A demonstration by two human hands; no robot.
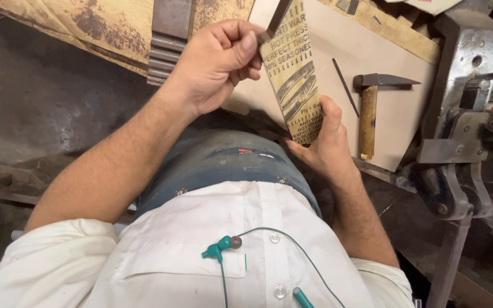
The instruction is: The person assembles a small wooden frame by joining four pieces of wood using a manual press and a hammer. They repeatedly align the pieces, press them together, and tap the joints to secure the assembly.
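1. A narrow strip of plywood [294, 74], printed on its face in yellow and dark lettering with an oval mark, stands tilted between the two hands, above the near edge of the bench [395, 120].
2. The left hand [215, 63] is clamped on the strip's upper end: the thumb presses on the printed face and the curled fingers close behind it. A thin, dark, flat piece shows at the thumb tip; what it is cannot be told.
3. The right hand [326, 142] grips the strip's lower end, thumb lying along the right edge and fingers wrapped underneath, so it too is closed on the strip.
4. Behind the strip lies a pale brown board [406, 74] that covers much of the bench top, its near edge running slantwise toward the right.
5. On that board, just right of the strip, lies a thin dark rod [345, 86], and beside it a hammer [369, 111] with a yellow wooden handle pointing to the near edge and a dark metal head toward the far side.
6. At the right end of the bench stands a heavy grey metal machine [463, 114] with bolts and levers.
7. At the far left, a ribbed metal block [166, 45] rests against a stained, worn sheet [87, 23].
8. Nearest the camera are the person's white shirt [201, 256] and a green earphone cable [223, 251].
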